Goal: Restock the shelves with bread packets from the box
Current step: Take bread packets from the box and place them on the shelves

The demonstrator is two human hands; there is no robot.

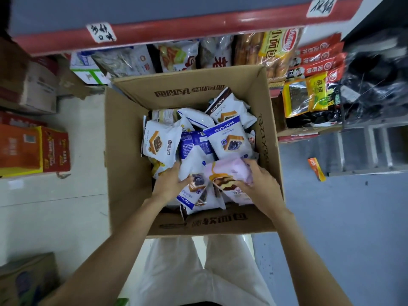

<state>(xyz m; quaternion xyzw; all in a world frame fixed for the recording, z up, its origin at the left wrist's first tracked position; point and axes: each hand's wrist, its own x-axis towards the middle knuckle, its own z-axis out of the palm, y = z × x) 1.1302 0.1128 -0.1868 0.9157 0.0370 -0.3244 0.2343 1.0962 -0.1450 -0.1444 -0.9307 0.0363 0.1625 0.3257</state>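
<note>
From the head view, the open cardboard box [128,140] sits on the floor at the centre of the frame, its flaps spread, loosely filled with bread packets in white, blue and brown wrappers. The left hand [169,184] reaches in at about 7 o'clock of the heap, fingers curled over the edge of a white and blue packet [194,191]. The right hand [257,181], at about 5 o'clock, has its fingers wrapped round a pink packet [229,171] that lies on top, touching the blue one.

These packets look light and puffed with air, soft film over soft bread, so they should crumple under a hard squeeze and may slip against each other. A judgement: taking each by a sealed edge or cradling it flat would spare the loaf.

The shelf [176,29] runs across 12 o'clock with a red front rail and handwritten labels; below it stand bagged breads and snacks. At 2 o'clock hang red and yellow snack bags [309,93]. Stacked cartons [33,149] stand at 9 o'clock on the pale floor, and grey flooring spreads at 4 o'clock.
</note>
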